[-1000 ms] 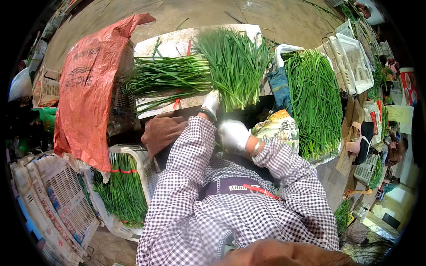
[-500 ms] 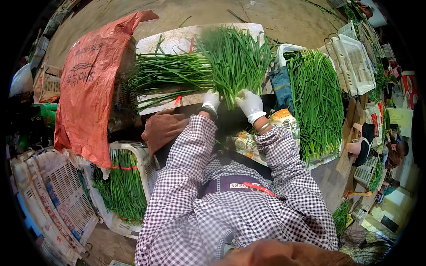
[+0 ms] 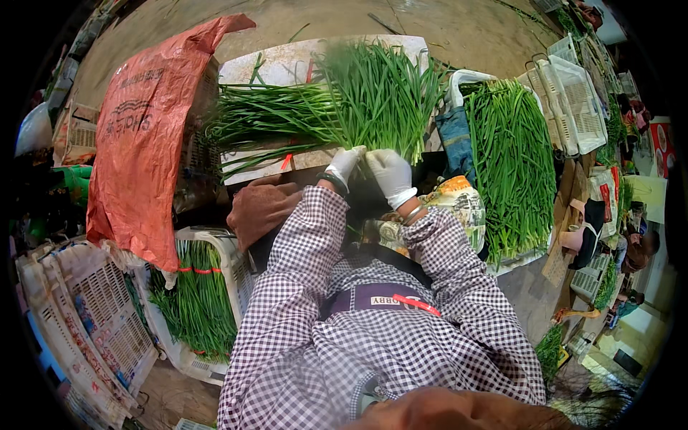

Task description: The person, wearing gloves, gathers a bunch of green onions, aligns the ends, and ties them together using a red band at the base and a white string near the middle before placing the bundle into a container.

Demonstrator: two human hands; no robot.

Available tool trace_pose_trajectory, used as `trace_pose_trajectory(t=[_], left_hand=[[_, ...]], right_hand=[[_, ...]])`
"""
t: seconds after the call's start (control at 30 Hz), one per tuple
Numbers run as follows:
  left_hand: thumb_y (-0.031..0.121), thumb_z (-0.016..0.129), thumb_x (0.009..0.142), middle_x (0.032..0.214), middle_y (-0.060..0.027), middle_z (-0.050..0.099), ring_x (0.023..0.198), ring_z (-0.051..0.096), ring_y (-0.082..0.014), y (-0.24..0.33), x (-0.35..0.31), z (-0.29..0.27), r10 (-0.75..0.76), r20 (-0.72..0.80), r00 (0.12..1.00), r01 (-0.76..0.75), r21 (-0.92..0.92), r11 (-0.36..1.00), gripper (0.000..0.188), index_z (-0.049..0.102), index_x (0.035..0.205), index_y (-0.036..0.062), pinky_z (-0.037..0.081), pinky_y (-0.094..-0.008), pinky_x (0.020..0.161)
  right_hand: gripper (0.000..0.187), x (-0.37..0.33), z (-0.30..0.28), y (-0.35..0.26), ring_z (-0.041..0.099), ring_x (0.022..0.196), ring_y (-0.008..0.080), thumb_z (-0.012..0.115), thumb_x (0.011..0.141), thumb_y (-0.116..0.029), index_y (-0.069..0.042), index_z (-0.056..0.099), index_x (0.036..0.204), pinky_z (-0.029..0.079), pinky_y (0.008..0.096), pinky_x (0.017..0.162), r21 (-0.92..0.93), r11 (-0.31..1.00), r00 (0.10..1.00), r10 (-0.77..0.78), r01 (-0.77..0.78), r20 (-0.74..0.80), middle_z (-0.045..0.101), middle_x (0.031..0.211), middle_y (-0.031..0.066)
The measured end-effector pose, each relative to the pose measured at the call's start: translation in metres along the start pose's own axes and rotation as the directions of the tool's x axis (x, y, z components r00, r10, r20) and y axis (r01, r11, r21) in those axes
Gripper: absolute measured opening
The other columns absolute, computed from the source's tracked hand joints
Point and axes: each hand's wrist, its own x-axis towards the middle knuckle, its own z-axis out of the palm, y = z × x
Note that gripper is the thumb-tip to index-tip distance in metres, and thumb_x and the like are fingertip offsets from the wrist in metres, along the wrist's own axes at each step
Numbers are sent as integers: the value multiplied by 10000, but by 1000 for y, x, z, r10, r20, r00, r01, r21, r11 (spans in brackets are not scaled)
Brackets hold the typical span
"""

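A fanned bunch of garlic chives (image 3: 390,97) lies on the white board (image 3: 276,61), its pale stalk ends toward me. My left hand (image 3: 345,163), in a white glove, is closed in a pinch at the left edge of those stalk ends. Close beside it, my right hand (image 3: 390,174), also gloved, is closed with its fingertips near the left ones. Whatever sits in the right fingertips is too small to make out. More garlic chives (image 3: 276,115) lie sideways on the board, left of the bunch, their stalk ends against it.
On the right, a white crate (image 3: 456,86) is heaped with chives. A red woven sack (image 3: 140,143) drapes at the left above another crate (image 3: 236,269) of tied chives. A brown cloth (image 3: 261,208) and a blue cloth (image 3: 454,140) hang by the board. Stacked crates (image 3: 577,107) stand far right.
My right hand has moved left and slightly nearer, from the bunch's stalk ends to beside my left hand. The stalk ends now spread further right. My left hand has barely moved.
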Motion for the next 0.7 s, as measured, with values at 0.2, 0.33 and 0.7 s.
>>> trace_pose_trajectory(t=[0.2,0.33,0.7], left_hand=[[141,603,843,740,-28,630,573,549,-134,-2,3,-13,46,165,985,-57,63,996,138,665,907,36,409,-271,506],[55,610,783,843,-48,645,676,589,-154,-1,-1,-17,114,322,940,-87,-97,991,203,638,980,16,465,-279,587],[50,616,774,939,-13,624,766,571,-127,-19,4,-23,269,486,832,-118,-318,941,330,598,1101,13,454,-247,672]], right_hand=[[163,21,-9,19,667,829,290,688,846,-216,-88,709,943,518,354,736,43,997,996,61,-64,72,687,918,123],[150,26,-5,22,669,842,290,685,839,-203,-102,715,945,522,367,749,-2,993,990,117,-117,83,693,919,122],[145,29,0,-1,665,718,254,686,840,-211,-73,679,885,513,334,666,82,986,988,142,-147,59,686,807,109]])
